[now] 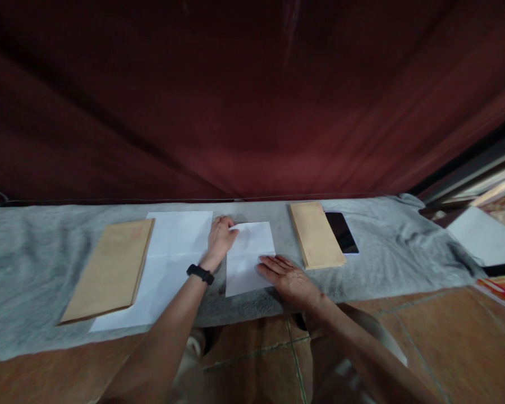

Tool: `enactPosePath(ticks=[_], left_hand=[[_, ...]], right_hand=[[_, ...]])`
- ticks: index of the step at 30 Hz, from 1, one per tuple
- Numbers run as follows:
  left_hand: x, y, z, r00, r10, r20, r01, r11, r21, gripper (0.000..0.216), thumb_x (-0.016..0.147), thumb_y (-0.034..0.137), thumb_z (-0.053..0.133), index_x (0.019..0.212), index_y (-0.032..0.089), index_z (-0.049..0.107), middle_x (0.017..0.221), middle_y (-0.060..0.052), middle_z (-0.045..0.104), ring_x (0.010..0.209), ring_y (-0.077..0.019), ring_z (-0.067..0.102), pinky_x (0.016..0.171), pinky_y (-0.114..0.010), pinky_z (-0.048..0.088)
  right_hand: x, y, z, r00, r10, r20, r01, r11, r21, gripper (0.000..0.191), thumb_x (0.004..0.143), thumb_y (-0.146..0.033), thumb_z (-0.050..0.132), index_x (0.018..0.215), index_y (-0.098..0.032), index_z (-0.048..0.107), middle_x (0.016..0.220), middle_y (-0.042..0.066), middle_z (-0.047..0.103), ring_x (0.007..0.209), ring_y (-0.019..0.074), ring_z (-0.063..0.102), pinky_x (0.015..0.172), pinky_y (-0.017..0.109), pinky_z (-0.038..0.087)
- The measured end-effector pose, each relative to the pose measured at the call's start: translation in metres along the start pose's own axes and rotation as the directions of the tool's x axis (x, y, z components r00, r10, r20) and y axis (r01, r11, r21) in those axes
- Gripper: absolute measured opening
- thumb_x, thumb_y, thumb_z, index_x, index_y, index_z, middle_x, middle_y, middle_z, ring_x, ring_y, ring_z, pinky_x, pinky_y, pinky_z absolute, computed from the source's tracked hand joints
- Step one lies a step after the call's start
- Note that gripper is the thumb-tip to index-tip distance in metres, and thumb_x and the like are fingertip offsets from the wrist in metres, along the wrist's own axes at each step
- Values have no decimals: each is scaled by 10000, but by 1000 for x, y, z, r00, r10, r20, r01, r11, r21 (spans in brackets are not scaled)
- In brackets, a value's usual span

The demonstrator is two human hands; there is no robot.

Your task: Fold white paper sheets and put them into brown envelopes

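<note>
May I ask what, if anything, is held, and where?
The left hand seemingly pinches the smaller sheet by its far left corner; the right hand rests on it.

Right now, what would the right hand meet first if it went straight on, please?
Across the white sheet it touches, the right hand would probably meet the left hand first.

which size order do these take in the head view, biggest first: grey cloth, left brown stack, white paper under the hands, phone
1. Grey cloth
2. Left brown stack
3. White paper, partly covered
4. Phone
</note>
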State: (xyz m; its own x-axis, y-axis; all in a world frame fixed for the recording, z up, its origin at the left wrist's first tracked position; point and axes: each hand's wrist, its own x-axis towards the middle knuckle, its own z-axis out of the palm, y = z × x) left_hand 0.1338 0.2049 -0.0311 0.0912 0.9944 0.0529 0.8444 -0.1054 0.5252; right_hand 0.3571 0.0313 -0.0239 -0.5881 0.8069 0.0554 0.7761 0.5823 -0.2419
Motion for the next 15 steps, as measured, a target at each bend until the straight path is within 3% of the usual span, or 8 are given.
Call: enactPosePath(ticks=[4, 7, 12, 15], left_hand=[[3, 1, 3, 996, -85, 36, 88, 993, -75, 80, 857, 180, 625, 922, 227, 628, 843, -13, 665, 831, -202, 643, 774, -299, 475], [2, 0, 6, 997, -77, -7, 76, 992, -96, 95, 864, 187, 631, 943, 238, 643, 842, -12, 687, 832, -209, 659, 758, -303, 476], [-1, 3, 5, 991, 84, -107, -92, 993, -74, 200, 886, 148, 579, 1049, 213, 674, 1033, -70, 725, 999, -245, 678, 919, -363, 513], [-9, 17, 5, 951, 262, -165, -262, 965, 19, 290, 932, 166, 518, 1175, 166, 675, 1273, -140, 672, 1215, -279, 610, 1077, -431, 458]], right_hand=[[-1, 0, -4, 1000, -11, 2, 11, 1000, 10, 560, 914, -62, 546, 1459, -188, 513, 1569, 115, 475, 1438, 237, 460, 1244, 442, 327], [-2, 2, -6, 1000, -2, 11, 2, 1000, 19, 557, 914, -73, 548, 1459, -185, 511, 1566, 114, 479, 1430, 238, 471, 1237, 434, 338], [-1, 2, -3, 1000, 5, 13, -6, 999, 34, 534, 925, -96, 539, 1452, -177, 516, 1570, 118, 472, 1420, 242, 481, 1232, 434, 343], [-2, 1, -3, 1000, 11, 11, -11, 999, 46, 545, 924, -92, 538, 1461, -177, 507, 1578, 117, 462, 1428, 237, 470, 1237, 429, 333]])
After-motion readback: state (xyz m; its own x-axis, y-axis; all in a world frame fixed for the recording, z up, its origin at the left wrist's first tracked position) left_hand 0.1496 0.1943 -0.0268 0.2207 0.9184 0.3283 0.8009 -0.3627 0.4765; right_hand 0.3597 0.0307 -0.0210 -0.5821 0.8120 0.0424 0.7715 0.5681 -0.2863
